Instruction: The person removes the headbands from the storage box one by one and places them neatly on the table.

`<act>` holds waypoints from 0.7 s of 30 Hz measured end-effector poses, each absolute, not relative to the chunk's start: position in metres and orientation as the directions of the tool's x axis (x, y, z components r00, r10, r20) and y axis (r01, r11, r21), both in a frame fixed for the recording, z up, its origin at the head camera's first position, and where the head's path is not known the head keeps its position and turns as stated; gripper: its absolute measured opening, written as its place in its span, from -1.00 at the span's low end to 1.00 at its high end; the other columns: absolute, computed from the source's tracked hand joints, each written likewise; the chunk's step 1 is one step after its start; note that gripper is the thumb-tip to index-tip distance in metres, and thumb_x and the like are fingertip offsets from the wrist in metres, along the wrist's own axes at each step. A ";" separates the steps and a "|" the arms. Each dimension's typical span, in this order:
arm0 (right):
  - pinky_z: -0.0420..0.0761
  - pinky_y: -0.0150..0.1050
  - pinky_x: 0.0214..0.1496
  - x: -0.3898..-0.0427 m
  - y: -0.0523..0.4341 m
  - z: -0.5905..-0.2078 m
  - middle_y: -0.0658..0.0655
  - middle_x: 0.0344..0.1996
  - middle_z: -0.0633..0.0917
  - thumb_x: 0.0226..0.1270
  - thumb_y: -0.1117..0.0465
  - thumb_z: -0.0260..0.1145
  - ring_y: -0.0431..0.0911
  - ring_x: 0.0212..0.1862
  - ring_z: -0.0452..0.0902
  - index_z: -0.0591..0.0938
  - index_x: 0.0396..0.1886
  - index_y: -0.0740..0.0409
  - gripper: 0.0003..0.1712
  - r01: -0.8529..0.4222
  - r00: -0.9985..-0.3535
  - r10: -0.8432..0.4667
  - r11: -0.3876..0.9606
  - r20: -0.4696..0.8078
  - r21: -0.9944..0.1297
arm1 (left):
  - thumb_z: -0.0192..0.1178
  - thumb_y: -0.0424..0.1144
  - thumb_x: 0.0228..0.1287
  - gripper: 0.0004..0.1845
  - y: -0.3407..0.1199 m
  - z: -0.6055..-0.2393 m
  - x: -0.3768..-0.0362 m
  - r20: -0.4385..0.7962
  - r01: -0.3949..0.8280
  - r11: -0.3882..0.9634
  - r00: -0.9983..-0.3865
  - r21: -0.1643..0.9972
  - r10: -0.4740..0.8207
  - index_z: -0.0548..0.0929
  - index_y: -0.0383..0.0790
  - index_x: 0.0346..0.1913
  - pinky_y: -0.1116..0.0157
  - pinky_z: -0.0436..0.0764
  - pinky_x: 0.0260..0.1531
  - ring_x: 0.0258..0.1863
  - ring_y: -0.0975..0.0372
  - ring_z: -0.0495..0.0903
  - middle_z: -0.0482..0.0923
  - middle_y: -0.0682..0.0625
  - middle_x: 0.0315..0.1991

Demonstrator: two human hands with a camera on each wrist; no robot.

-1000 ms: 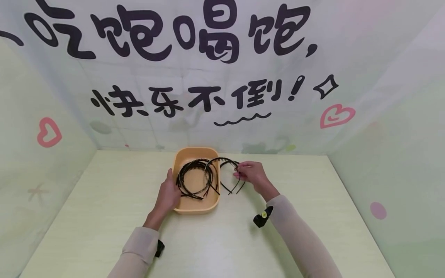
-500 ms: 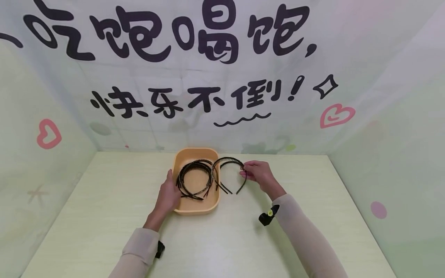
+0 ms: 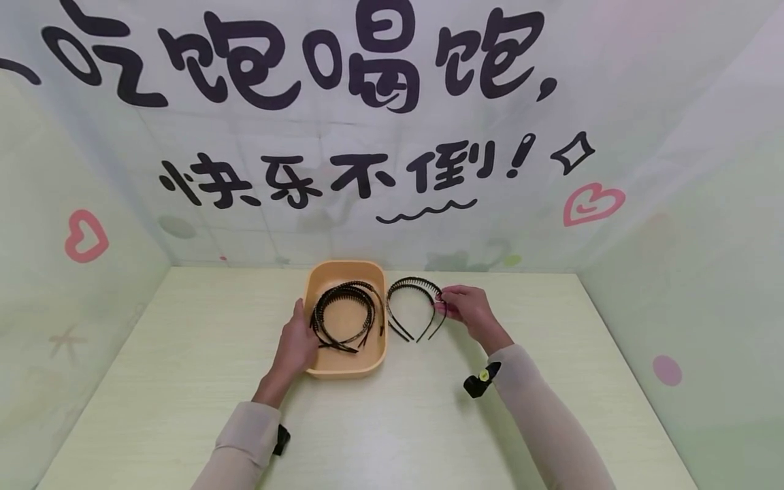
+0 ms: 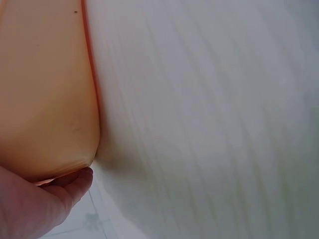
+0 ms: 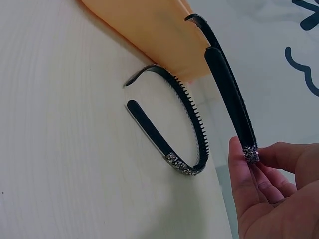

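Head view: an orange plastic tub sits mid-worktop, holding a tangle of thin black toothed headbands. The left hand rests against the tub's left wall, fingers relaxed on the smooth rim. Just right of the tub, clear of its wall, the right hand holds black headbands, fingers pinched on a rhinestone-studded end; a second comb-toothed band with a glittery section lies beside it on the pale wood-grain surface.
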State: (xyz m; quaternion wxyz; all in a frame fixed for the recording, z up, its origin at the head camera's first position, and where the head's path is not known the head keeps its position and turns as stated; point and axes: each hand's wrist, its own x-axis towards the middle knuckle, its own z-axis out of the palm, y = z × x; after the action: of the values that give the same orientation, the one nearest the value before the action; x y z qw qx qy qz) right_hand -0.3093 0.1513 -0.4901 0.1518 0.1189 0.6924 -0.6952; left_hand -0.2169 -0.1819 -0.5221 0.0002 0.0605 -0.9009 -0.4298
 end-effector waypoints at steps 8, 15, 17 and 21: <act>0.69 -0.31 -0.20 -0.312 0.164 -0.493 0.31 -0.10 0.74 0.43 0.37 0.21 -0.17 -0.34 0.73 0.57 0.13 0.44 -0.66 0.385 -0.923 -0.021 -0.005 -0.384 -0.923 | -0.22 -0.57 0.29 -0.22 -0.182 -0.521 -0.217 -0.047 -0.105 0.631 -0.993 0.769 -0.108 -0.26 -0.52 0.53 -0.05 0.48 0.15 0.21 -0.22 0.45 0.12 -0.56 0.41; 0.69 -0.32 -0.21 -0.318 0.181 -0.496 0.30 -0.10 0.74 0.44 0.36 0.20 -0.20 -0.36 0.71 0.54 0.18 0.45 -0.62 0.402 -0.915 0.027 -0.006 -0.402 -0.916 | -0.21 -0.57 0.29 -0.22 -0.182 -0.521 -0.217 -0.041 -0.101 0.641 -0.993 0.761 -0.107 -0.25 -0.51 0.53 0.03 0.52 -0.02 0.05 -0.13 0.53 0.14 -0.55 0.40; 0.69 -0.31 -0.20 -0.319 0.186 -0.498 0.29 -0.13 0.75 0.44 0.36 0.20 -0.20 -0.37 0.70 0.54 0.18 0.46 -0.62 0.403 -0.915 0.040 -0.003 -0.402 -0.915 | -0.21 -0.57 0.29 -0.22 -0.182 -0.521 -0.217 -0.041 -0.101 0.642 -0.993 0.760 -0.108 -0.25 -0.51 0.53 0.05 0.53 -0.07 0.00 -0.12 0.55 0.17 -0.56 0.39; 0.68 -0.32 -0.22 -0.320 0.193 -0.499 0.22 -0.23 0.76 0.44 0.37 0.19 -0.21 -0.38 0.70 0.54 0.18 0.47 -0.62 0.403 -0.914 0.054 0.001 -0.402 -0.915 | -0.20 -0.57 0.30 -0.22 -0.182 -0.521 -0.217 -0.044 -0.107 0.648 -0.993 0.754 -0.112 -0.24 -0.52 0.53 0.09 0.53 -0.14 -0.06 -0.09 0.57 0.20 -0.56 0.37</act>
State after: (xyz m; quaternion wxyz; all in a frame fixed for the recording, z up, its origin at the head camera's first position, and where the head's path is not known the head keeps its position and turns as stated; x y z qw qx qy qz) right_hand -0.3203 0.1928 -0.4993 0.1270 0.1641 0.6960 -0.6875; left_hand -0.2171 -0.1819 -0.5205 0.0031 0.0602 -0.9077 -0.4152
